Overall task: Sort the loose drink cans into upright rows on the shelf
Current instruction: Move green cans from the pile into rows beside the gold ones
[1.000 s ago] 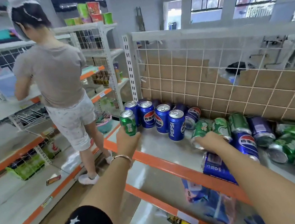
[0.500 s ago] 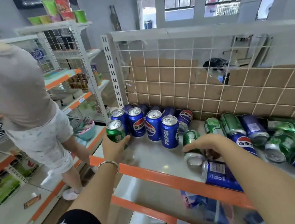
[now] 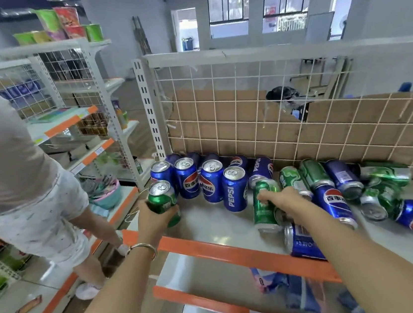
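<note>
Sorting approx. one-third done, by my reading: upright blue cans (image 3: 210,182) stand in rows at shelf's (image 3: 208,223) 10 o'clock corner; heap of lying cans (image 3: 344,186) at 2–3 o'clock remains. Left hand (image 3: 155,214), fingers clamped on an upright green can (image 3: 162,199), lid up, axis vertical, at row's 9 o'clock end, nr. orange front lip. Right hand (image 3: 280,196), fingers wrapped on a second green can (image 3: 265,206), tilted, long axis running 12-to-6, bottom end twd. viewer; not yet stood.
</note>
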Available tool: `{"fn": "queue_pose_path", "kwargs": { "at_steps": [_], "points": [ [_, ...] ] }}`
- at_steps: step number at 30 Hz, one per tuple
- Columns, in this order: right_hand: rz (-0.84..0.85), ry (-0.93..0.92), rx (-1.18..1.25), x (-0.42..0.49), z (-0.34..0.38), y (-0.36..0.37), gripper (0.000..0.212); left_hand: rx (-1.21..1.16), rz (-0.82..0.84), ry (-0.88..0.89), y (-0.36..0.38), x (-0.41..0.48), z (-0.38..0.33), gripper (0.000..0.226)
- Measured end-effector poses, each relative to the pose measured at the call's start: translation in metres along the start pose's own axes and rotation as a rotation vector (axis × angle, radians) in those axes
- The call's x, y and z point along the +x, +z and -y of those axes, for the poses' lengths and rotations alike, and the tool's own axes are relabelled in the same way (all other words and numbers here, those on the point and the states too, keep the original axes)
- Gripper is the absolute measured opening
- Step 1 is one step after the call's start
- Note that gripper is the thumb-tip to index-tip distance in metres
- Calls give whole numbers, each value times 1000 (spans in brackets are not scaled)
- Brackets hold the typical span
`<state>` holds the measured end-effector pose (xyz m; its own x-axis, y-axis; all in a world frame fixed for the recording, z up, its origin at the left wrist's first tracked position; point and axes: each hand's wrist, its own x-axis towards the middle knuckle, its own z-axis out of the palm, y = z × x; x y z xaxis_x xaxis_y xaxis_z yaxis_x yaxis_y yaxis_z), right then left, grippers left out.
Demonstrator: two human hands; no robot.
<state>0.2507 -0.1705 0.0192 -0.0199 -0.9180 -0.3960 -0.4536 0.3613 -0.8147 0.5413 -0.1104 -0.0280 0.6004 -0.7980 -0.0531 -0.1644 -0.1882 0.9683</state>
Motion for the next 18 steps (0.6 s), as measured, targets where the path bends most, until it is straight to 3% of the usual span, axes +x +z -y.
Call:
{"fn": "queue_pose_path", "kwargs": {
  "at_steps": [2, 4, 5, 10, 13, 18],
  "points": [
    [-24, -63, 85, -8, 5, -5, 34, -74, -11, 6, 6, -10, -5, 59],
    [-24, -117, 206, -14, 6, -11, 55, -157, 16, 12, 14, -19, -13, 59],
    [-23, -144, 272, -18, 6, -14, 56, -207, 63, 15, 20, -25, -20, 57],
    [-13, -295, 379, -50, -2, -26, 20, -302, 463, 2, 48, -63, -65, 34],
    [-51, -339, 354, -74, -13, -35, 18, -207, 698, 19, 71, -92, -80, 29],
    [-203, -315, 366, -119, -45, -80, 14, -120, 913, 35, 117, -141, -84, 37]
  ]
}}
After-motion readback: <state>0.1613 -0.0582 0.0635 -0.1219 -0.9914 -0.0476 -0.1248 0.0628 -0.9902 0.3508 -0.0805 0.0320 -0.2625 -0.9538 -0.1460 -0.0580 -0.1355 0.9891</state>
